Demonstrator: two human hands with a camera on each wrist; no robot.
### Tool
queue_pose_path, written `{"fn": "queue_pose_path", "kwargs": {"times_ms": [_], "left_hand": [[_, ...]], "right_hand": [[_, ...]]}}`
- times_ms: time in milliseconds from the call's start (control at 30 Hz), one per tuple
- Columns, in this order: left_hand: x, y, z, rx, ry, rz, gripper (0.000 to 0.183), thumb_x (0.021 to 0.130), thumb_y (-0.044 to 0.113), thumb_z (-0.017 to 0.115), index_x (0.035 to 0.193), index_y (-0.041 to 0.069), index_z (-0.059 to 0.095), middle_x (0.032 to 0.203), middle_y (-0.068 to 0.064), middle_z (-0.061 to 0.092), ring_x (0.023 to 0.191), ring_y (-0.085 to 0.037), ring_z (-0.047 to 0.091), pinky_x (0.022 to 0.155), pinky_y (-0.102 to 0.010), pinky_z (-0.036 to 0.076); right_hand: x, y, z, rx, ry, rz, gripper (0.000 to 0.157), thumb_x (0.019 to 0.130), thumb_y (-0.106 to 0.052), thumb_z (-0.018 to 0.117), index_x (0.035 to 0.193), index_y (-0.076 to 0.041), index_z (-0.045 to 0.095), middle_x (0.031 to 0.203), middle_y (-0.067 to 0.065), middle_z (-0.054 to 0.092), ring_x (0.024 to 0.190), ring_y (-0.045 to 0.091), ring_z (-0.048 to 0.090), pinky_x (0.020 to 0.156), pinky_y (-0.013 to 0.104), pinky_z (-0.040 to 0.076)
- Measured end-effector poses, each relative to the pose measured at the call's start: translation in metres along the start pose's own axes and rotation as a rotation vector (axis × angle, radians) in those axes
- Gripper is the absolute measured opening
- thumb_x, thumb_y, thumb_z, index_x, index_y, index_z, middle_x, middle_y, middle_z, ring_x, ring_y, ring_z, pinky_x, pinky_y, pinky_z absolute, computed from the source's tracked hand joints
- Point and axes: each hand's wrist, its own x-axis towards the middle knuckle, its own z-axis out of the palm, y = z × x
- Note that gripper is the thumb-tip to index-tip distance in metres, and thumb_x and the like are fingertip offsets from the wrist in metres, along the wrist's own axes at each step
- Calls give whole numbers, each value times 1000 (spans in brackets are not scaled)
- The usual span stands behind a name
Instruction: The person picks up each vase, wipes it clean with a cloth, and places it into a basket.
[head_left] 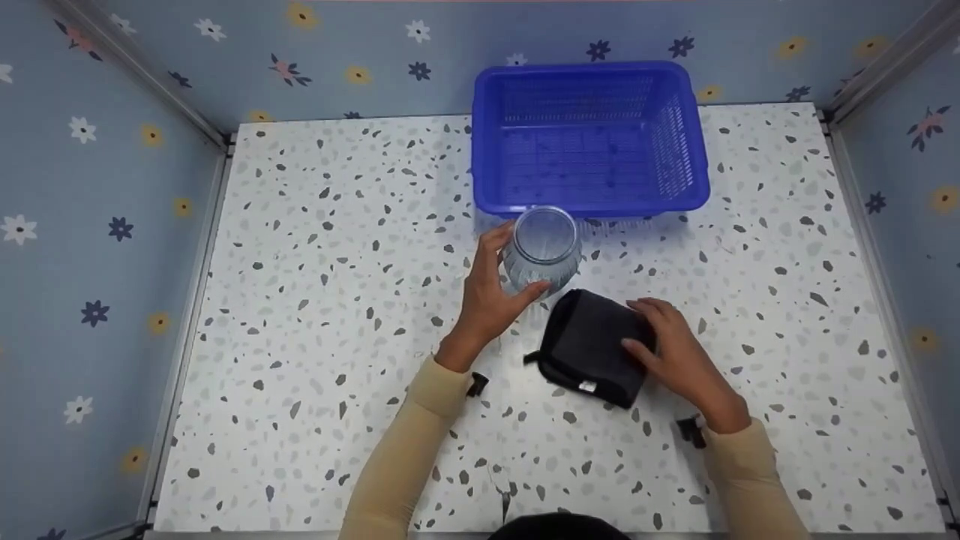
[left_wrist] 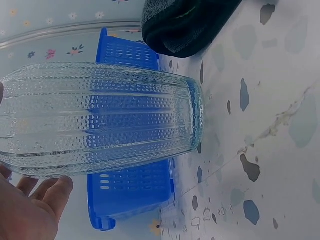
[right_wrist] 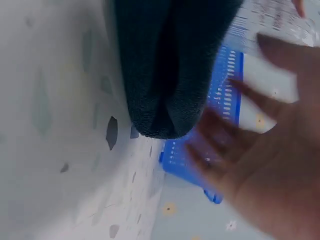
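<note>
My left hand [head_left: 491, 296] holds a clear ribbed glass jar [head_left: 544, 251], thumb on the near side and fingers around the left side. The jar stands upright, its round mouth facing up, just in front of the blue basket; whether its base touches the table I cannot tell. In the left wrist view the glass jar [left_wrist: 115, 117] shows a dotted, fluted wall. To its right lies a folded dark towel [head_left: 596, 341] with a white label and a small loop. Over the towel's right edge is my right hand [head_left: 679, 356], fingers spread and loose; in the right wrist view it is blurred.
A blue plastic basket [head_left: 480, 150] with perforated walls stands at the back of the speckled white table [head_left: 322, 315]. Flower-patterned panels [head_left: 97, 247] enclose the table at the left, back and right.
</note>
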Motion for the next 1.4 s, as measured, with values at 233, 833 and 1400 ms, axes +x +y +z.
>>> {"fn": "queue_pose_path", "kwargs": {"times_ms": [233, 833, 1400], "left_hand": [[1, 1, 1, -8, -13, -4, 87, 87, 29, 88, 151, 2, 36, 159, -20, 42, 148, -32, 45, 118, -37, 44], [2, 6, 1, 104, -15, -30, 106, 78, 40, 95, 156, 6, 32, 160, -17, 43, 143, -30, 49, 110, -47, 51], [5, 8, 4, 139, -36, -104, 109, 76, 39, 97, 159, 11, 32, 161, -12, 46, 140, -29, 54, 102, -53, 55]], "right_hand": [[10, 12, 1, -96, -111, 23, 54, 93, 3, 76, 143, 9, 57, 134, 29, 57, 127, 49, 53, 111, 61, 44], [14, 17, -19, -90, -312, -152, 50, 85, 12, 78, 133, 3, 68, 128, 19, 62, 120, 40, 60, 103, 58, 51], [85, 13, -50, -274, 406, -198, 57, 88, 12, 77, 142, 2, 61, 148, 29, 53, 135, 50, 49, 114, 64, 39]]}}
